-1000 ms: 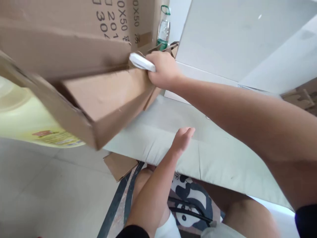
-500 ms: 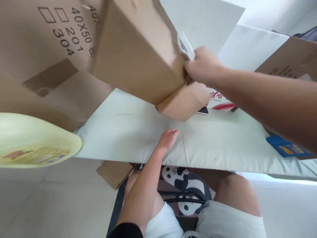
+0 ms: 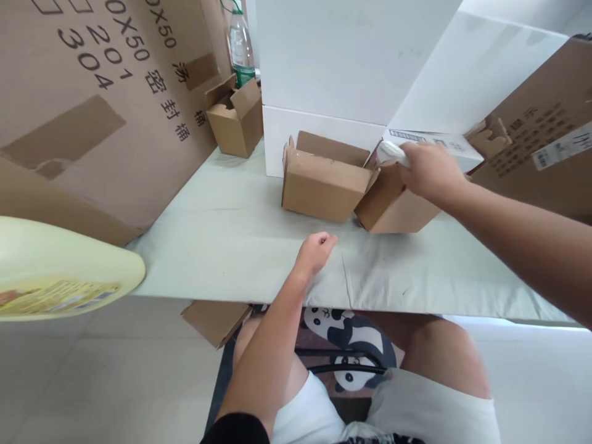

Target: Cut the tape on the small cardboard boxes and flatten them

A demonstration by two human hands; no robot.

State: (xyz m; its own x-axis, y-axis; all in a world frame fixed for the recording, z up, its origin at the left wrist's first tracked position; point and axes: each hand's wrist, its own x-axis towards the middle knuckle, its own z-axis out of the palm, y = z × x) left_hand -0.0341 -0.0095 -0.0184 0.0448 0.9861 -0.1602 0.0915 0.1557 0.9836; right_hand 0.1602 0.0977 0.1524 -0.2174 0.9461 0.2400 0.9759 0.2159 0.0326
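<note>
A small open brown cardboard box (image 3: 324, 182) stands on the pale table (image 3: 240, 246), flaps up, one flap (image 3: 393, 206) hanging out to the right. My right hand (image 3: 430, 172) is closed around a white handled object (image 3: 391, 153) and rests on that right flap. My left hand (image 3: 317, 250) lies on the table just in front of the box, fingers loosely curled, holding nothing I can see.
A large brown carton (image 3: 92, 105) with printed characters fills the left. Another small open box (image 3: 235, 117) and a water bottle (image 3: 241, 46) stand behind. White boards (image 3: 351, 55) rise at the back, a brown carton (image 3: 541, 142) at right. A yellow container (image 3: 60, 271) sits at left.
The small box was held up in the air by my right hand; now it stands on the table. My left hand went from flat to curled and stayed in place.
</note>
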